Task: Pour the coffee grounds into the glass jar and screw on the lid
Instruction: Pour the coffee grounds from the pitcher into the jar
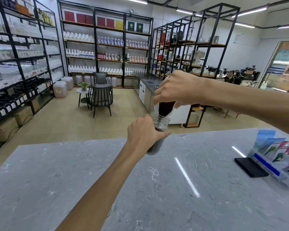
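My left hand (144, 132) grips a clear glass jar (160, 124), held tilted above the grey marble counter (140, 189). Dark coffee grounds fill the jar's lower part. Just above it, my right hand (177, 89) holds a tipped white container (169, 112) with its mouth at the jar's rim. Dark grounds (164, 108) show at that mouth, running down into the jar. My fingers hide most of the container. No lid is visible.
A flat black object (251, 166) lies at the counter's right, beside a clear plastic bin (277, 165) of colourful packets. Beyond the counter are shelving racks with bottles, a chair (100, 99), a small table and a person seated far right.
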{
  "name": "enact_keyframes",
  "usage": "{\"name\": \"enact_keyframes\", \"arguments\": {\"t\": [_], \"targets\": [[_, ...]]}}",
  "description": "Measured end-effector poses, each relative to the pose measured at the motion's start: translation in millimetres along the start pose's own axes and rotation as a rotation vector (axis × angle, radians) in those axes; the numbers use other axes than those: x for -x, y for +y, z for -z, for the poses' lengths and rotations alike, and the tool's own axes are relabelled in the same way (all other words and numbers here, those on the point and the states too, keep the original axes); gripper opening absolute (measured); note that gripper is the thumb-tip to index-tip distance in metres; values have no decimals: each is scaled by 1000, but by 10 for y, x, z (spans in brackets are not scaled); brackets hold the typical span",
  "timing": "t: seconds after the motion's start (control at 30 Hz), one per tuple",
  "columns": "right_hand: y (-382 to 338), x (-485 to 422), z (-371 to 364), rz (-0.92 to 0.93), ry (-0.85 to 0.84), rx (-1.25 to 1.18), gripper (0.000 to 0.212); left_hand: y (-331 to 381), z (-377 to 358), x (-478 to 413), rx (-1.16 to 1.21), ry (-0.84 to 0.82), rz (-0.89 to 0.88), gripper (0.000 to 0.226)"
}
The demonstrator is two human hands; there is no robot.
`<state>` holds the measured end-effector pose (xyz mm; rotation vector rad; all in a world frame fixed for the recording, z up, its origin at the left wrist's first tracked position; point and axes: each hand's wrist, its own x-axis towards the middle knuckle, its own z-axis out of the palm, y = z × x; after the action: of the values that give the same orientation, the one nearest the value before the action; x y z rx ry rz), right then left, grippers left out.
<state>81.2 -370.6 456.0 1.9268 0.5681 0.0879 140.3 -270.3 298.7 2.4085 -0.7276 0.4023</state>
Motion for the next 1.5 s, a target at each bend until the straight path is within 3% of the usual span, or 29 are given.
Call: {"name": "enact_keyframes", "arguments": {"t": [0.47, 1.13, 1.5], "targets": [[-103, -54, -91, 31, -16, 107, 47, 16, -72, -16, -30, -6, -10, 69], [120, -19, 108, -33, 12, 93, 60, 65, 137, -129, 10, 45, 35, 71], [274, -91, 276, -10, -18, 201, 48, 122, 292, -297, 13, 81, 29, 70]]}}
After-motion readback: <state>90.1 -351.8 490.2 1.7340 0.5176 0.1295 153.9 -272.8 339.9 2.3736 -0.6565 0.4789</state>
